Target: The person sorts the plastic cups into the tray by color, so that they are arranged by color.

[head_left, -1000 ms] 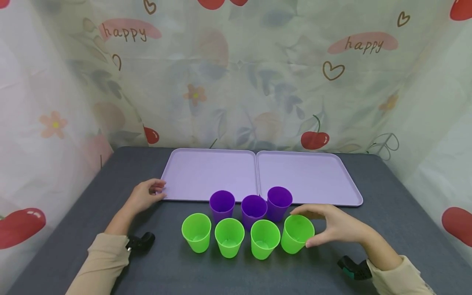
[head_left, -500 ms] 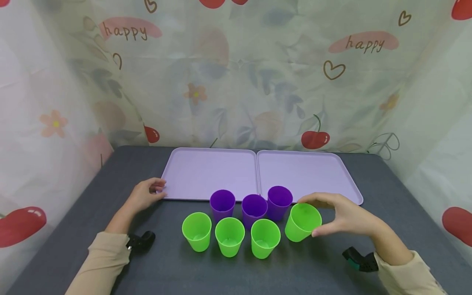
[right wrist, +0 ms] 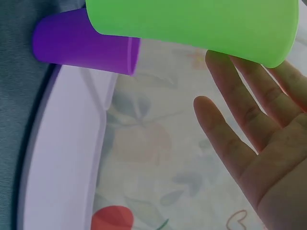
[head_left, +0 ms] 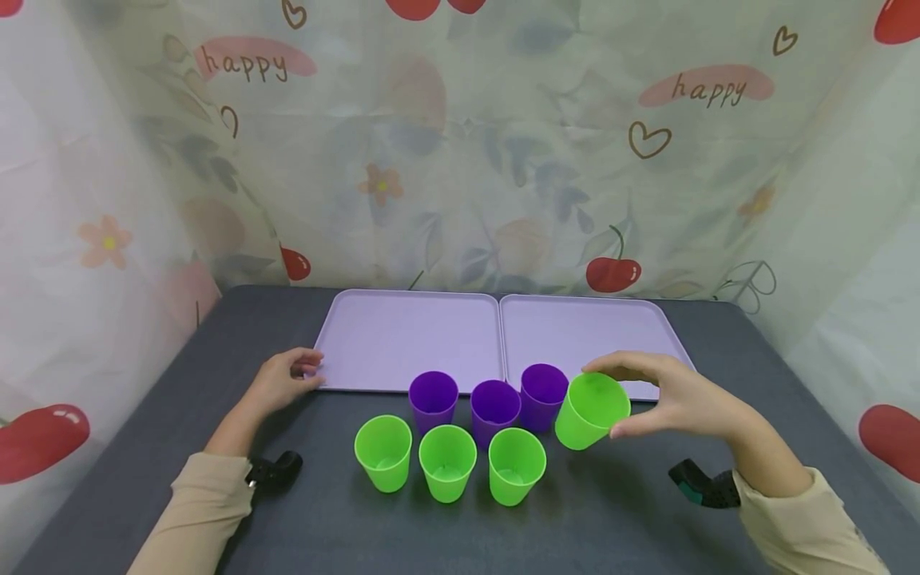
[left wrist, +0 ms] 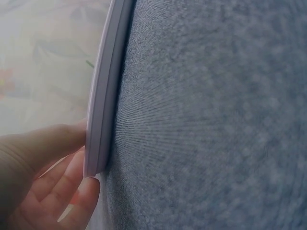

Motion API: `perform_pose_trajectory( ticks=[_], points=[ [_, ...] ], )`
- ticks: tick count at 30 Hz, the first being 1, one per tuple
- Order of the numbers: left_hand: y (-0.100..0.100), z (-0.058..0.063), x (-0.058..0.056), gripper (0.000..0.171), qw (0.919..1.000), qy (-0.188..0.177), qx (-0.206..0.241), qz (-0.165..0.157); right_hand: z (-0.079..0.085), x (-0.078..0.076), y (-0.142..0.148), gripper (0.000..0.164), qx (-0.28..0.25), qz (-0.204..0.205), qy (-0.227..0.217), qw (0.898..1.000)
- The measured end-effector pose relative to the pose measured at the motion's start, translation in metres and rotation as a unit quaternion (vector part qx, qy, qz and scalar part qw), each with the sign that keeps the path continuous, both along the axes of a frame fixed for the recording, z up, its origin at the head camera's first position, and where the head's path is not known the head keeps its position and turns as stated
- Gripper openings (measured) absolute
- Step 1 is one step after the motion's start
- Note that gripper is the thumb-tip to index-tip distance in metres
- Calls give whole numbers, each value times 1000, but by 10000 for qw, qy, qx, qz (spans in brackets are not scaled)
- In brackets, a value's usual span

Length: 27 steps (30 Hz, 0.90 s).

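In the head view my right hand (head_left: 679, 395) grips a green plastic cup (head_left: 592, 411) by its side, thumb near and fingers far. The cup is raised above the table and tilted. Right beside it stands a purple cup (head_left: 544, 397), seen also in the right wrist view, where the held green cup (right wrist: 192, 28) has fingertips against it. My left hand (head_left: 282, 380) touches the near left corner of the left lilac tray (head_left: 410, 339) with relaxed fingers. The left wrist view has its thumb at the tray rim (left wrist: 102, 110).
Three green cups (head_left: 447, 463) stand in a front row on the dark grey table (head_left: 323, 527). Behind them are two more purple cups (head_left: 496, 407) close to the tray edge. A second lilac tray (head_left: 582, 335) adjoins on the right. Printed curtain (head_left: 467, 160) surrounds the table.
My right hand has lifted the rightmost green cup from the front row and moved it away from me, slightly right, towards the right tray. The left hand has stayed in place.
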<state>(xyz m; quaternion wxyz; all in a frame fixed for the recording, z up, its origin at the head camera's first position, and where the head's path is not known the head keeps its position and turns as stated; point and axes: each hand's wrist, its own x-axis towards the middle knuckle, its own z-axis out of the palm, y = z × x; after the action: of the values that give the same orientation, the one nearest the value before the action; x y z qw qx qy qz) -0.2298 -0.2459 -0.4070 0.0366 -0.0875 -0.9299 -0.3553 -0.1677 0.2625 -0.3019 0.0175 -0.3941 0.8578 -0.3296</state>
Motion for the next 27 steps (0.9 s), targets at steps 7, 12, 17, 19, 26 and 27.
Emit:
perform_pose_trajectory(
  ticks=[7,12,17,19,26,27],
  points=[
    [-1,-1,-1,38,10000,11,-12,-8,14,-4,-3,61,92,-126,69,9999],
    [-1,-1,-1,37,10000,25,-63,-3,22,-9,-6,61,24,-81,257,9996],
    [-1,-2,-1,36,10000,75,-66,-7,31,-14,-10,62,-67,62,568,9983],
    [-1,-2,-1,36,9999,77,-70,-5,34,-16,-12,63,-79,74,635,9979],
    [-1,-2,-1,36,10000,29,-86,0,44,-22,-18,62,44,-93,581,9983],
    [-1,-2,-1,36,10000,21,-95,12,45,-23,-19,62,58,-98,558,9984]
  ],
)
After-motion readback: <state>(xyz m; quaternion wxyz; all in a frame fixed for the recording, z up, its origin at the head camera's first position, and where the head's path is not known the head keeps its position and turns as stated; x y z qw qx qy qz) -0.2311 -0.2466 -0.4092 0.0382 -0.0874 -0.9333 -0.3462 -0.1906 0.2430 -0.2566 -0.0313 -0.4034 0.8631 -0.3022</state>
